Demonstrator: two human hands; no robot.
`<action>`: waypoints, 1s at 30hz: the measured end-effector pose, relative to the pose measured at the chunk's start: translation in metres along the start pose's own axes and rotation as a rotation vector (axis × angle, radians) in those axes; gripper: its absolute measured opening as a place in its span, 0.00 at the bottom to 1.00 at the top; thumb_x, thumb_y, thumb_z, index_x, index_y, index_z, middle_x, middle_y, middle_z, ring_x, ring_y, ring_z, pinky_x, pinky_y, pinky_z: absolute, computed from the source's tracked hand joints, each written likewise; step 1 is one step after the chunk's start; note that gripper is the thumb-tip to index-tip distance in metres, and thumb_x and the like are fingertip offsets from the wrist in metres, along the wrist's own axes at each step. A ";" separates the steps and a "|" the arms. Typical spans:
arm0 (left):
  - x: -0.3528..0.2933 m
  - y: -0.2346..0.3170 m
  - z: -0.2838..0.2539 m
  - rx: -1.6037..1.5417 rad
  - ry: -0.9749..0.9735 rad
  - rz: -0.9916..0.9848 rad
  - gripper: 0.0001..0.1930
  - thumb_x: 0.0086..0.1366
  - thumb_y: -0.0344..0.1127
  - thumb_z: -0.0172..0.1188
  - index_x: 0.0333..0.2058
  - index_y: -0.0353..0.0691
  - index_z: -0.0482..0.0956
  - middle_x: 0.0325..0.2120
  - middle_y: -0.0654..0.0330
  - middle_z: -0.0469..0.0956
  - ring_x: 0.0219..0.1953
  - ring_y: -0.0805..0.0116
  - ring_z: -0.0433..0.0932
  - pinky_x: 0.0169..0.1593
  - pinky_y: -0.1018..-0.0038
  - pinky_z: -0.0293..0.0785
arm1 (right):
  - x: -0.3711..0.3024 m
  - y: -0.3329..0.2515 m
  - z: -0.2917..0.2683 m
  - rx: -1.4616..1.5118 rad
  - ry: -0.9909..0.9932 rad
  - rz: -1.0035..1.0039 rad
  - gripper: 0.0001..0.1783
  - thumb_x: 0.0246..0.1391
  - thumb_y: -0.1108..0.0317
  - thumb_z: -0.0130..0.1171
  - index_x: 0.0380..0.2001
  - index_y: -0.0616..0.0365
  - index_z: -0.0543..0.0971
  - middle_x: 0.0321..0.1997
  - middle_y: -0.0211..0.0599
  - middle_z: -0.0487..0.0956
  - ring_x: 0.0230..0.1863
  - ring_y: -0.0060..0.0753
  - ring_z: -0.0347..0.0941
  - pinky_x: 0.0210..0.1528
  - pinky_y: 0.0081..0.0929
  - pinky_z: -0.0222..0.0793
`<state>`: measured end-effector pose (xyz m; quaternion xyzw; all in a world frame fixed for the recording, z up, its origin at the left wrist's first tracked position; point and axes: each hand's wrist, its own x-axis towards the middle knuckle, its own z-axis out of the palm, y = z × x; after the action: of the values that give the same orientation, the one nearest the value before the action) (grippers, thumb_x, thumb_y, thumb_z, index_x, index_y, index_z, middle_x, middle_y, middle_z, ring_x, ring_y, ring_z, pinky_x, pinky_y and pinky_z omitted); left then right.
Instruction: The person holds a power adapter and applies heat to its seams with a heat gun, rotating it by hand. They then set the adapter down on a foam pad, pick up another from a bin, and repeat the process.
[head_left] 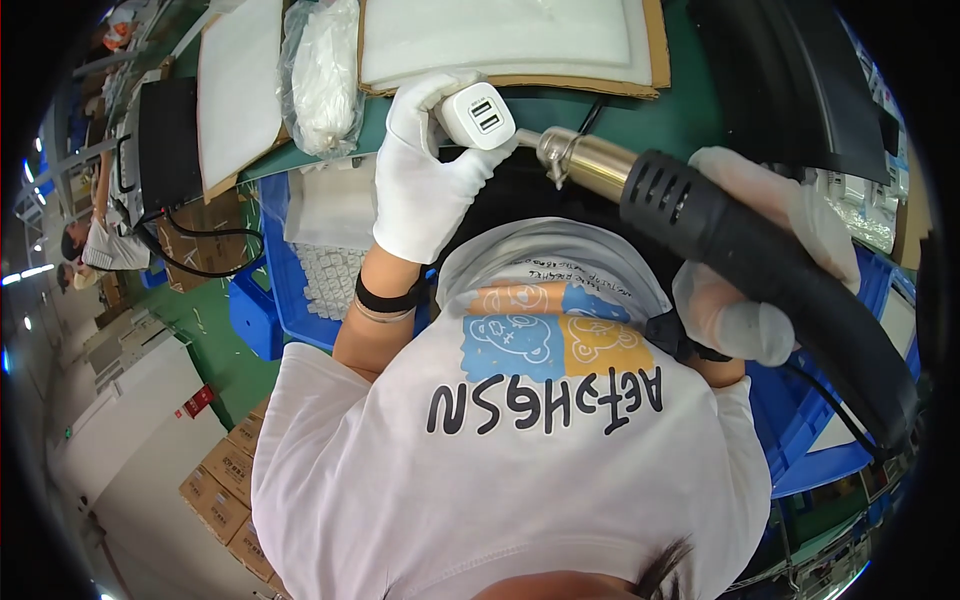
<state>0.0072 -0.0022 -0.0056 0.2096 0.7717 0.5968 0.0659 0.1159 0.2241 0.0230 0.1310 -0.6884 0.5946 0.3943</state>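
In my white-gloved left hand [415,190] is a white USB charger [478,116], its end face with two ports turned up toward me. Fingers and thumb close around its sides. My right hand [735,315], also gloved, grips a hot air gun [770,255] by its black ribbed-vent body. The gun's metal nozzle [590,160] points left, its narrow tip right beside the charger's lower right side. Whether tip and charger touch, I cannot tell.
Across the green table lie a white foam sheet in a cardboard tray [500,45], a clear bag of white material [327,80] and another white board [240,90]. Blue crates [265,300] flank me, the left holding many small pieces. A black box [180,145] with cables stands left.
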 end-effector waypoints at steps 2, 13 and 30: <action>-0.001 0.001 0.000 0.015 -0.007 -0.010 0.31 0.46 0.20 0.70 0.50 0.38 0.67 0.45 0.61 0.70 0.46 0.70 0.73 0.49 0.75 0.74 | 0.001 0.006 0.009 0.000 0.138 -0.115 0.33 0.56 0.39 0.51 0.46 0.62 0.73 0.33 0.52 0.81 0.27 0.32 0.80 0.32 0.29 0.80; 0.000 0.006 0.001 -0.194 -0.095 -0.120 0.30 0.47 0.16 0.67 0.50 0.37 0.67 0.47 0.61 0.66 0.48 0.69 0.72 0.51 0.73 0.73 | 0.004 0.006 0.008 -0.083 0.169 -0.070 0.31 0.58 0.42 0.48 0.49 0.60 0.73 0.35 0.52 0.81 0.28 0.31 0.80 0.32 0.27 0.79; -0.001 0.002 0.001 -0.087 -0.110 -0.013 0.32 0.46 0.17 0.67 0.51 0.37 0.67 0.48 0.59 0.67 0.50 0.68 0.70 0.52 0.74 0.72 | 0.008 0.000 0.014 -0.344 0.241 -0.063 0.32 0.59 0.42 0.46 0.45 0.64 0.75 0.32 0.50 0.82 0.27 0.31 0.80 0.31 0.24 0.79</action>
<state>0.0090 -0.0015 -0.0041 0.2341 0.7417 0.6167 0.1211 0.1052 0.2141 0.0289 0.0114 -0.7233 0.4669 0.5087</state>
